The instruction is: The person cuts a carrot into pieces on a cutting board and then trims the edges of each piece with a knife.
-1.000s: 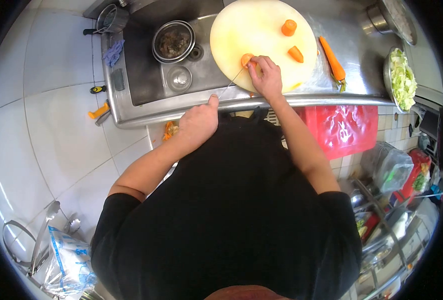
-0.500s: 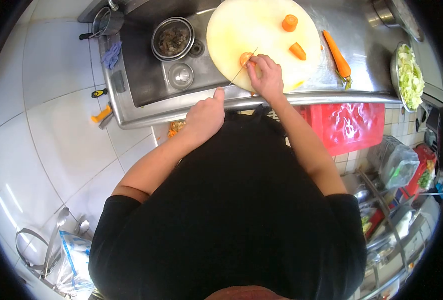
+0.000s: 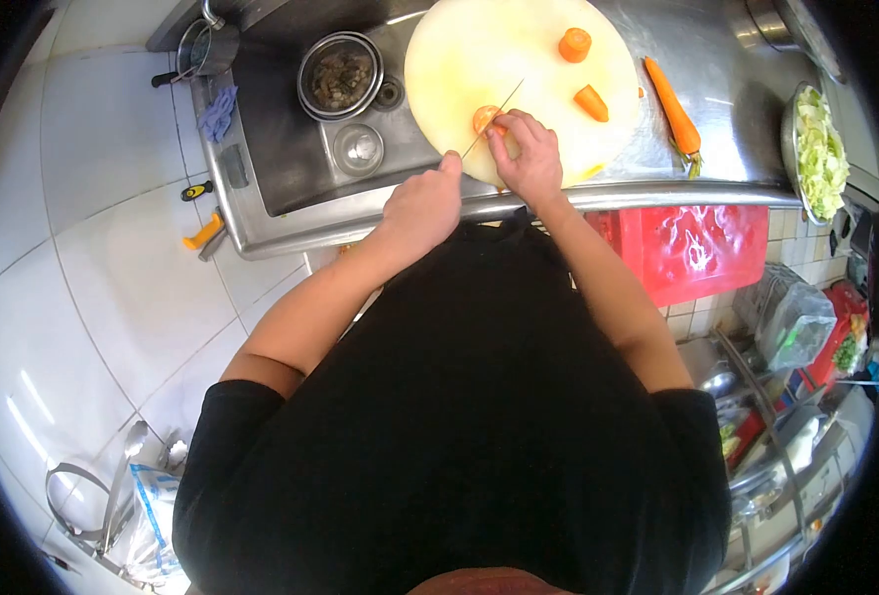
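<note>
My left hand (image 3: 424,203) is closed around the handle of a knife (image 3: 512,95), whose thin blade points up and to the right over the round cutting board (image 3: 449,50). My right hand (image 3: 527,159) pinches a carrot piece near the board's front edge, its fingertips beside the blade. Most of that piece is hidden by my fingers and the knife. A cut orange carrot part (image 3: 483,118) shows on the blade's left side. Farther off on the board are a carrot stub (image 3: 575,45) and a tapered carrot chunk (image 3: 591,102).
A whole carrot (image 3: 671,109) lies on the steel counter right of the board. Beyond it stands a bowl of chopped cabbage (image 3: 821,154). To the left, the sink (image 3: 271,149) holds a metal bowl (image 3: 305,84) and a clear glass bowl (image 3: 359,149). Below the counter is a red bin (image 3: 692,253).
The knife and my left hand have moved forward and to the right, sliding the blade farther over the board. My right hand stays almost in place at the carrot piece.
</note>
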